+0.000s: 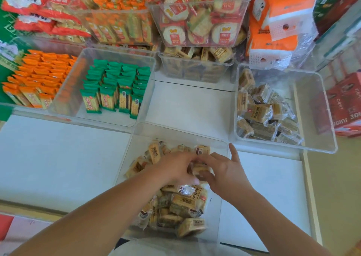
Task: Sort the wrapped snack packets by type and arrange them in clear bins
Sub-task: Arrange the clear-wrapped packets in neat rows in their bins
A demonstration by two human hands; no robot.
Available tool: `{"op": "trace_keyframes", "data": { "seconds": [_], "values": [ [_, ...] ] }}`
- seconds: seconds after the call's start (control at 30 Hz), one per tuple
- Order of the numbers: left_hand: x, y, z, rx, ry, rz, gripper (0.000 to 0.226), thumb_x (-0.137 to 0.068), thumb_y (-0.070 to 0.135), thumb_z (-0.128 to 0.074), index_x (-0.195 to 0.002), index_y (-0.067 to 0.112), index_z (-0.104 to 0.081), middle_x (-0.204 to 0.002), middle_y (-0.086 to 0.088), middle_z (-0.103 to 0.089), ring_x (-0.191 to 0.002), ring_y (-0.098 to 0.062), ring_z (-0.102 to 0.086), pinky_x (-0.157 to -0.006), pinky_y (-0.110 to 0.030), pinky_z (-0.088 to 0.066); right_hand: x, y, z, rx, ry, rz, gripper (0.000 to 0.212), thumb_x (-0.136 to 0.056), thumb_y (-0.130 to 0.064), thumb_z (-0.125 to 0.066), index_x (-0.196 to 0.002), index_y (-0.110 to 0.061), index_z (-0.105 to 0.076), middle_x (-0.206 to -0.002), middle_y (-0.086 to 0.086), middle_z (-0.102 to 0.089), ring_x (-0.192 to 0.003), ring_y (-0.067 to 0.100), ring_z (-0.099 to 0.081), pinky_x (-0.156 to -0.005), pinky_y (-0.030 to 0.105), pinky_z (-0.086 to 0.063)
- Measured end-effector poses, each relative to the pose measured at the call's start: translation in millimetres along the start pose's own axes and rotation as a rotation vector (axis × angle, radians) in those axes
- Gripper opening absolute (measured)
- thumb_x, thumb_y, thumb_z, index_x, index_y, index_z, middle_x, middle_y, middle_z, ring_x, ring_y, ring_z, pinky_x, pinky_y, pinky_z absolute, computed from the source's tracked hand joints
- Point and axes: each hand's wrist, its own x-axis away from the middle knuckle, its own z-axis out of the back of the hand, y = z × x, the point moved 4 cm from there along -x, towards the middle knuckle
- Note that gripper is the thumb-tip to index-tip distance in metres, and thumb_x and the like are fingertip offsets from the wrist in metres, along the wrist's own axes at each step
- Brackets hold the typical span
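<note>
A clear bin right in front of me holds a loose heap of tan wrapped snack packets. Both my hands reach into it. My left hand and my right hand meet over the heap and together hold a small tan packet between their fingertips. My right hand's little finger sticks out toward the bin's far right corner. A second clear bin at the right holds more tan packets, piled on its left side.
A clear bin with rows of green packets stands at left centre, orange packets beside it. Stacked bins of crackers and tan packets fill the back. Orange tissue packs and red cartons stand at right.
</note>
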Motion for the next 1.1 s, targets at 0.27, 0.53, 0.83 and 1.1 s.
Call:
{"op": "trace_keyframes", "data": {
  "seconds": [0.27,0.53,0.83,1.1],
  "values": [
    [-1,-8,20,-0.350,-0.209,0.093,0.051,-0.101,0.060,-0.046,-0.081,0.017,-0.064,-0.075,0.000,-0.057,-0.076,-0.020,-0.059,-0.073,-0.034,-0.047,-7,21,-5,0.184,0.039,0.010,0.052,-0.062,-0.013,-0.092,-0.110,-0.021,-0.072,-0.090,-0.004,-0.066,-0.082,0.023,-0.070,-0.101,0.059,-0.051],
    [-20,-12,-24,0.155,0.029,0.102,0.067,-0.078,0.042,-0.080,-0.138,0.030,-0.055,-0.126,0.005,-0.064,-0.111,-0.020,-0.062,-0.094,-0.039,-0.054,-2,21,-5,0.135,0.063,0.037,0.038,-0.063,-0.009,-0.082,-0.097,-0.024,-0.072,-0.084,-0.005,-0.060,-0.072,0.022,-0.060,-0.079,0.039,-0.054],
    [-21,-7,-42,0.098,-0.012,0.352,0.037,-0.082,0.026,-0.073,-0.114,0.011,-0.064,-0.093,0.004,-0.061,-0.094,-0.022,-0.066,-0.072,-0.033,-0.054,-3,23,-8,0.150,0.063,0.052,0.036,-0.071,-0.006,-0.076,-0.102,-0.022,-0.070,-0.089,-0.004,-0.060,-0.073,0.022,-0.057,-0.068,0.033,-0.050],
    [-7,-15,-52,0.288,0.153,0.386,0.007,-0.088,0.024,-0.068,-0.092,0.026,-0.063,-0.098,0.010,-0.065,-0.096,-0.014,-0.063,-0.087,-0.034,-0.055,-15,18,-17,0.247,-0.103,-0.035,0.042,-0.048,-0.018,-0.093,-0.081,-0.022,-0.067,-0.081,-0.003,-0.056,-0.066,0.022,-0.056,-0.059,0.031,-0.047]
  ]
}}
